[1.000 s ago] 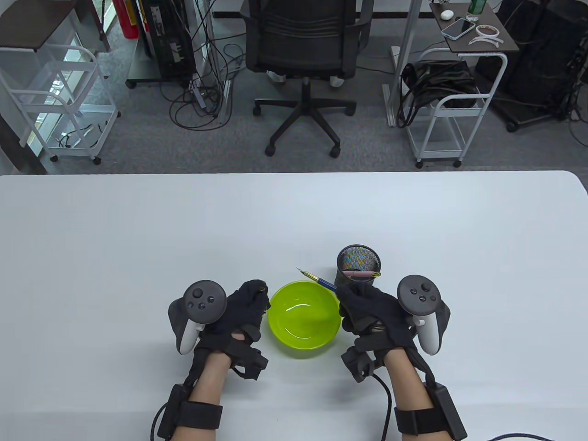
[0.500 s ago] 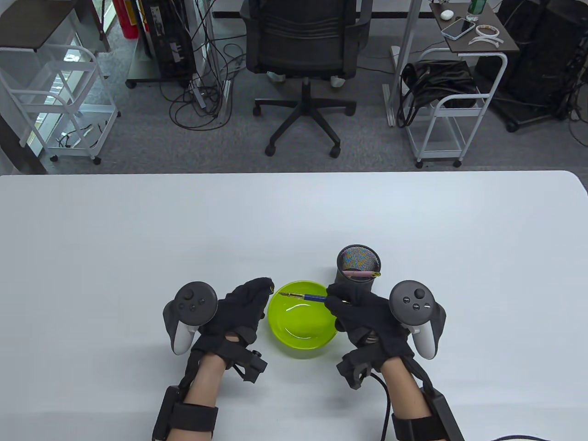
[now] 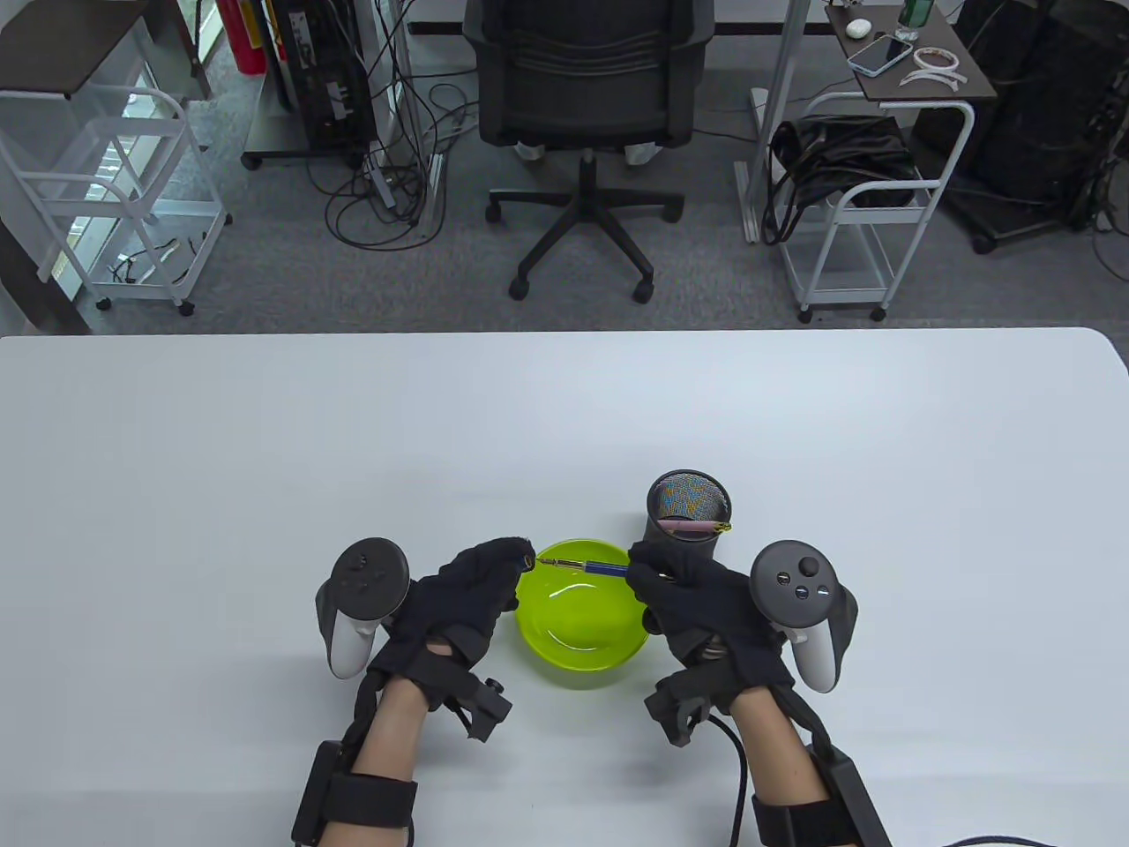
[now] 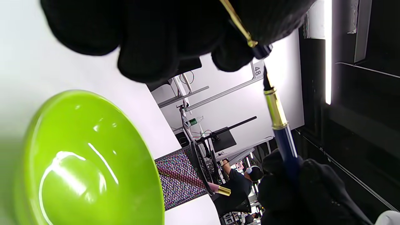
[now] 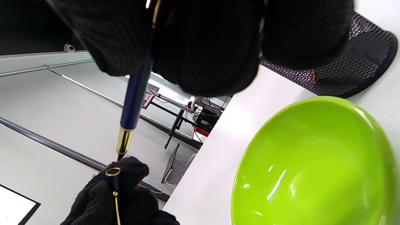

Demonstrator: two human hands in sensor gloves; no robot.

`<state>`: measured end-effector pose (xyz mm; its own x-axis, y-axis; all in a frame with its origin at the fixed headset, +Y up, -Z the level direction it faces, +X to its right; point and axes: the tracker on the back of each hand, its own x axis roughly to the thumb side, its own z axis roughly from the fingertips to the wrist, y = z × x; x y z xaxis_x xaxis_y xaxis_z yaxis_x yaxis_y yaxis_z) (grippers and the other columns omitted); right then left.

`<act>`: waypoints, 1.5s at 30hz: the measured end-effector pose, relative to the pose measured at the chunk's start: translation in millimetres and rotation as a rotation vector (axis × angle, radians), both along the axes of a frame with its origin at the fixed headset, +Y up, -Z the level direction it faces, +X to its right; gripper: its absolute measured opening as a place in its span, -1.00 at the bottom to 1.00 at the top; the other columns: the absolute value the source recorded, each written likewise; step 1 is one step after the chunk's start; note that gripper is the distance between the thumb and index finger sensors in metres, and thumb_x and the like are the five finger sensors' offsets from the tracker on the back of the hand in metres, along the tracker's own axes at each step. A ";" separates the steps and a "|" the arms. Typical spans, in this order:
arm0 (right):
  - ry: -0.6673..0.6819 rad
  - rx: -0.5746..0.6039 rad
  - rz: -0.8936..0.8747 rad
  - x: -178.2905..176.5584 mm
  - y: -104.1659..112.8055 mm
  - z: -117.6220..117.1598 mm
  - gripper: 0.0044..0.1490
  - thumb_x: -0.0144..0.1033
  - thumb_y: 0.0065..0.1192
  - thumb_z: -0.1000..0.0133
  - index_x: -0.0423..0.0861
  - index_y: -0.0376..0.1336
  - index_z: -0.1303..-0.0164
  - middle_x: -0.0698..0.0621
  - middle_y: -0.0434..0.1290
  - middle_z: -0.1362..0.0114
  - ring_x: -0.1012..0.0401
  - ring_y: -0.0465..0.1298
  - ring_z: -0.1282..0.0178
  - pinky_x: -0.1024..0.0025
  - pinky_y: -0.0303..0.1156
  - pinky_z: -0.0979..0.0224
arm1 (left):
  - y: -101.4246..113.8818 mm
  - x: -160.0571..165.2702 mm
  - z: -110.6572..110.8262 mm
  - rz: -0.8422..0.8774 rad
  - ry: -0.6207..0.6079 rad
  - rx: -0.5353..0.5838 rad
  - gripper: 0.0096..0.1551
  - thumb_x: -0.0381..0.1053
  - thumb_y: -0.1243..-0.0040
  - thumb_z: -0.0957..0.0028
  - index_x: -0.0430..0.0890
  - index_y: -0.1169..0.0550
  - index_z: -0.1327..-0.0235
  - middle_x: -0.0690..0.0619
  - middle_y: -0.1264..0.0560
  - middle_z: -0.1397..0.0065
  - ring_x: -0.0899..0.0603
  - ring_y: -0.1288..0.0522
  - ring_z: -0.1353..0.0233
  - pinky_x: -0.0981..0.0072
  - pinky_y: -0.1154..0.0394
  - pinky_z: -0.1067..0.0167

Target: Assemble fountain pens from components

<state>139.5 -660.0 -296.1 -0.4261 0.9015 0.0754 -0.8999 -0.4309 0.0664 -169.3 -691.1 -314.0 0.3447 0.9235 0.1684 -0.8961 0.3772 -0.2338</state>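
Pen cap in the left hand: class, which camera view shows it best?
The right wrist view: the pen cap shows its open gold mouth and clip. The left wrist view shows only clip and rim; the table view hides it almost entirely.

— How many things do you count on your surface (image 3: 265, 441)?
— You have one green bowl (image 3: 584, 648), one mesh pen holder (image 3: 688, 510) with one pink pen (image 3: 694, 526), one blue pen body (image 3: 591, 568), one pen cap (image 4: 253, 45), two gloved hands.

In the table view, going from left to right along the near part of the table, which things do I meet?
Left hand → green bowl → mesh pen cup → right hand. I omit the blue pen, which spans the bowl between both hands.
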 end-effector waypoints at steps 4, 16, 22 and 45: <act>0.006 -0.001 0.005 -0.4 -0.1 0.0 -0.43 -0.09 0.38 0.00 -0.08 0.46 -0.17 -0.08 0.60 -0.01 0.15 0.66 0.33 0.08 0.63 0.18 | -1.1 2.1 -0.1 0.000 -0.019 -0.010 -0.48 0.09 -0.01 -0.15 0.04 -0.48 -0.38 -0.09 -0.46 -0.20 -0.20 -0.51 -0.16 -0.24 -0.40 -0.17; 0.045 -0.016 0.032 -1.4 -0.1 -0.8 -0.44 -0.13 0.44 0.02 -0.06 0.48 -0.16 -0.09 0.60 -0.02 0.14 0.66 0.32 0.07 0.63 0.17 | -2.1 5.6 -0.3 -0.036 -0.075 -0.019 -0.49 0.09 -0.10 -0.14 0.01 -0.53 -0.34 -0.09 -0.48 -0.17 -0.20 -0.52 -0.15 -0.24 -0.41 -0.15; 0.083 -0.017 0.065 -6.7 -0.5 -0.8 -0.45 -0.14 0.46 0.03 -0.03 0.48 -0.16 -0.09 0.60 -0.04 0.14 0.66 0.31 0.06 0.63 0.16 | -3.9 12.6 -0.1 -0.062 -0.137 -0.033 -0.49 0.09 -0.12 -0.14 -0.01 -0.54 -0.32 -0.07 -0.50 -0.14 -0.19 -0.54 -0.12 -0.24 -0.43 -0.14; 0.171 -0.024 0.123 -18.7 -0.9 -0.4 -0.43 -0.23 0.45 0.02 -0.04 0.44 -0.23 -0.12 0.54 -0.19 0.13 0.65 0.23 0.04 0.61 0.12 | -5.2 18.5 0.6 -0.016 -0.192 -0.040 -0.47 0.12 -0.12 -0.14 -0.11 -0.55 -0.27 0.00 -0.59 0.05 -0.13 -0.61 0.04 -0.18 -0.50 -0.04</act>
<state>120.8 -660.9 -296.5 -0.5160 0.8458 0.1354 -0.8154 -0.5334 0.2247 -150.8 -696.3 -313.4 0.3243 0.9254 0.1960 -0.8278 0.3779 -0.4146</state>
